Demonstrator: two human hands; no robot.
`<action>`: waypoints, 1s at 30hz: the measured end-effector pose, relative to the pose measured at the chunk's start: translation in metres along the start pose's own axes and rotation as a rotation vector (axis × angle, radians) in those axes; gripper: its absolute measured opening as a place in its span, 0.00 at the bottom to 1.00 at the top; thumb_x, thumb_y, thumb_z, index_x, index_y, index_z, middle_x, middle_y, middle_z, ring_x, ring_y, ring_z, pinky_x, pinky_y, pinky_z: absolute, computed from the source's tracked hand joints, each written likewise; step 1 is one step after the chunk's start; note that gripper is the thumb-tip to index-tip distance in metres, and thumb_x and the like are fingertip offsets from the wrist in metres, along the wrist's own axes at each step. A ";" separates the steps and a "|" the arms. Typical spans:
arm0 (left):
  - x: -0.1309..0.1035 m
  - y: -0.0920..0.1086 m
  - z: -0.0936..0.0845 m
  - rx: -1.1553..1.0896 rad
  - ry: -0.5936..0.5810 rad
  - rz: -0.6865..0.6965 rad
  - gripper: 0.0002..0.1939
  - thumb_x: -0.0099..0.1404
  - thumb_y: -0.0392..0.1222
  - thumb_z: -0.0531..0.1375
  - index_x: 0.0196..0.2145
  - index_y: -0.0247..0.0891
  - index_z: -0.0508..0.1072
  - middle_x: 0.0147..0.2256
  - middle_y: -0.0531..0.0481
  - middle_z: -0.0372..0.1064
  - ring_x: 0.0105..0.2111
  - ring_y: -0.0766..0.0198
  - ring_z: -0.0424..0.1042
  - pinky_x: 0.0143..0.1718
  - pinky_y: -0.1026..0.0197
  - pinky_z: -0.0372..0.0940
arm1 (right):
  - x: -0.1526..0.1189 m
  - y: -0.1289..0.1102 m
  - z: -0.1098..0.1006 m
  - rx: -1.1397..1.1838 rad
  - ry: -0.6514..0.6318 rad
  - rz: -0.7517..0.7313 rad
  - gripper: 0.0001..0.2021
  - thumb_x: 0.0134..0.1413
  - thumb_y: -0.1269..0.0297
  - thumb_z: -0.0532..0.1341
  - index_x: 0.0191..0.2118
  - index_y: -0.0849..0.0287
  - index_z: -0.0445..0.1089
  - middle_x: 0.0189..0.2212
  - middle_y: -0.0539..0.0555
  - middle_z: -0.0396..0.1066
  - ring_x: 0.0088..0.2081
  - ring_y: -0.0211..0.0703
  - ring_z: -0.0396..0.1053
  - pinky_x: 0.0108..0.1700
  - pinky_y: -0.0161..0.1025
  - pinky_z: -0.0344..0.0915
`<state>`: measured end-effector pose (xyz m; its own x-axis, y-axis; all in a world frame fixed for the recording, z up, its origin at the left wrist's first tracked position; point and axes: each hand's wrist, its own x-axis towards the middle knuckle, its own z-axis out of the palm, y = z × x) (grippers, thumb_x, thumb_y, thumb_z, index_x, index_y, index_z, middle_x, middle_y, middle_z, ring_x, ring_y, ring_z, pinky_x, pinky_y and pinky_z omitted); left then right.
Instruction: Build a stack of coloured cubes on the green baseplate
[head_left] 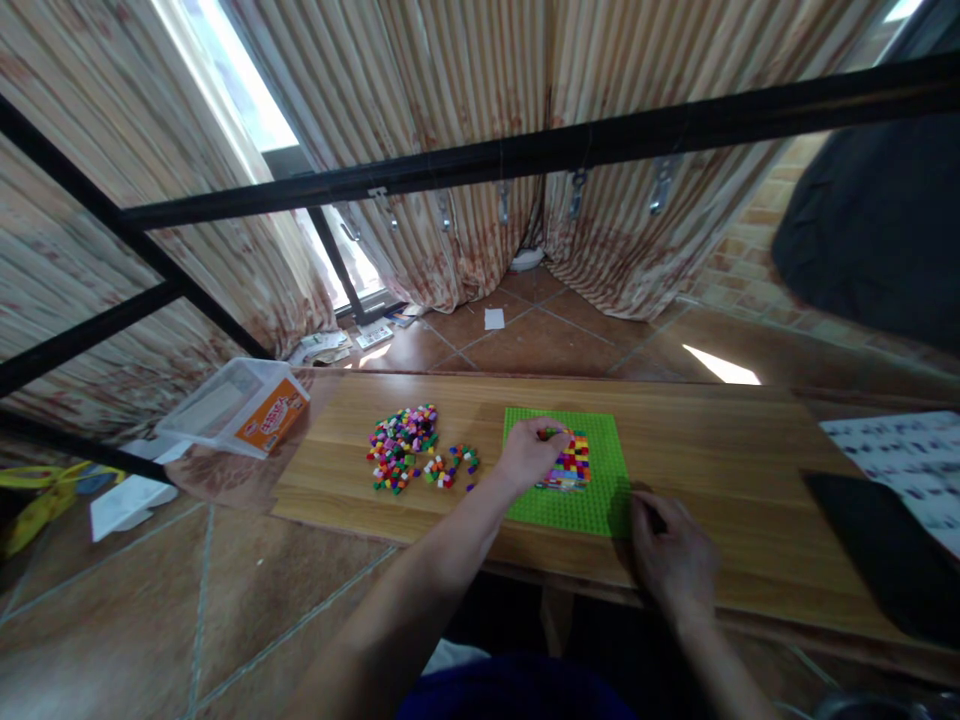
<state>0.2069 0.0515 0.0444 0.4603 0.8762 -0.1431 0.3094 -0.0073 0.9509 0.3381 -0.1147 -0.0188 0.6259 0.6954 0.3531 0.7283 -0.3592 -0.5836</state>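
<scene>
A green studded baseplate (607, 510) lies on the wooden table. On it stands a low, many-coloured block of small toy bricks (576, 462), with red, yellow and orange on top. My left hand (531, 452) reaches over the block's left side, its thumb and fingers pinched together at the top. Whatever sits between those fingertips is too small to make out. Beside the plate's right edge, my right hand (673, 550) rests with loosely curled fingers, and no object shows in it. Whether it touches the plate is hard to see.
Left of the plate lie a heap of loose bricks (401, 440) and a smaller scatter (450, 467). A clear plastic box (217, 405) with an orange label stands at the far left. A dark flat object (877, 550) and a printed sheet (900, 460) are at the right. A black bar (480, 160) crosses ahead.
</scene>
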 end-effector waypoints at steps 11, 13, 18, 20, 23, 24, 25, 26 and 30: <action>-0.001 0.004 0.003 0.002 0.038 -0.047 0.10 0.57 0.40 0.62 0.36 0.35 0.79 0.20 0.58 0.63 0.21 0.71 0.59 0.25 0.67 0.56 | 0.001 0.003 0.002 -0.012 -0.010 -0.010 0.22 0.60 0.49 0.51 0.38 0.60 0.75 0.38 0.60 0.76 0.35 0.48 0.72 0.36 0.40 0.63; 0.000 0.003 0.002 -0.042 0.020 -0.048 0.11 0.57 0.40 0.63 0.37 0.35 0.79 0.22 0.57 0.65 0.22 0.70 0.61 0.27 0.67 0.58 | 0.001 0.004 0.003 -0.016 -0.005 -0.015 0.22 0.60 0.49 0.50 0.38 0.60 0.75 0.38 0.60 0.76 0.35 0.48 0.72 0.36 0.41 0.63; -0.004 0.002 -0.019 -0.243 0.081 0.098 0.09 0.59 0.41 0.61 0.36 0.34 0.77 0.29 0.53 0.72 0.30 0.69 0.68 0.37 0.66 0.64 | 0.002 0.004 0.003 -0.010 0.001 -0.017 0.22 0.59 0.49 0.51 0.38 0.59 0.76 0.37 0.59 0.76 0.35 0.47 0.71 0.36 0.40 0.63; -0.011 -0.001 -0.036 -0.264 0.151 0.140 0.09 0.61 0.41 0.60 0.36 0.34 0.76 0.32 0.52 0.73 0.33 0.68 0.69 0.41 0.65 0.64 | 0.001 0.004 0.003 -0.006 0.008 -0.018 0.22 0.59 0.49 0.51 0.38 0.60 0.76 0.37 0.59 0.76 0.35 0.47 0.71 0.36 0.40 0.63; -0.027 -0.013 -0.066 -0.229 0.219 0.140 0.09 0.60 0.40 0.60 0.35 0.35 0.77 0.33 0.50 0.75 0.35 0.67 0.71 0.42 0.64 0.65 | 0.001 0.005 0.003 -0.021 0.019 -0.021 0.22 0.59 0.49 0.51 0.38 0.59 0.76 0.37 0.59 0.76 0.35 0.48 0.71 0.35 0.41 0.62; -0.033 -0.019 -0.076 -0.202 0.238 0.125 0.09 0.59 0.40 0.60 0.35 0.35 0.77 0.32 0.50 0.75 0.34 0.66 0.71 0.41 0.64 0.65 | 0.000 0.005 0.002 -0.032 0.020 -0.019 0.22 0.59 0.49 0.51 0.38 0.59 0.76 0.37 0.59 0.76 0.35 0.49 0.71 0.35 0.41 0.62; -0.040 -0.026 -0.086 -0.170 0.255 0.104 0.08 0.59 0.39 0.60 0.35 0.35 0.77 0.31 0.51 0.74 0.33 0.66 0.71 0.39 0.65 0.66 | 0.000 0.005 0.002 -0.043 0.017 -0.019 0.21 0.59 0.49 0.51 0.37 0.59 0.76 0.37 0.59 0.76 0.35 0.50 0.71 0.34 0.42 0.62; -0.047 -0.033 -0.094 -0.140 0.269 0.083 0.08 0.58 0.38 0.60 0.34 0.34 0.77 0.30 0.51 0.74 0.32 0.66 0.71 0.37 0.65 0.66 | 0.000 0.006 0.002 -0.049 0.016 -0.018 0.21 0.59 0.50 0.51 0.38 0.59 0.76 0.37 0.59 0.76 0.35 0.50 0.71 0.35 0.42 0.62; -0.071 -0.053 -0.114 -0.011 0.300 0.048 0.06 0.57 0.35 0.60 0.32 0.34 0.77 0.32 0.48 0.75 0.33 0.64 0.73 0.38 0.64 0.67 | 0.000 0.007 0.001 -0.042 0.002 -0.020 0.21 0.58 0.50 0.51 0.38 0.58 0.75 0.37 0.59 0.76 0.36 0.51 0.71 0.35 0.43 0.63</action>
<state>0.0629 0.0445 0.0350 0.2070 0.9783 -0.0121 0.2833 -0.0481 0.9578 0.3425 -0.1162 -0.0238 0.6115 0.7018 0.3655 0.7516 -0.3708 -0.5455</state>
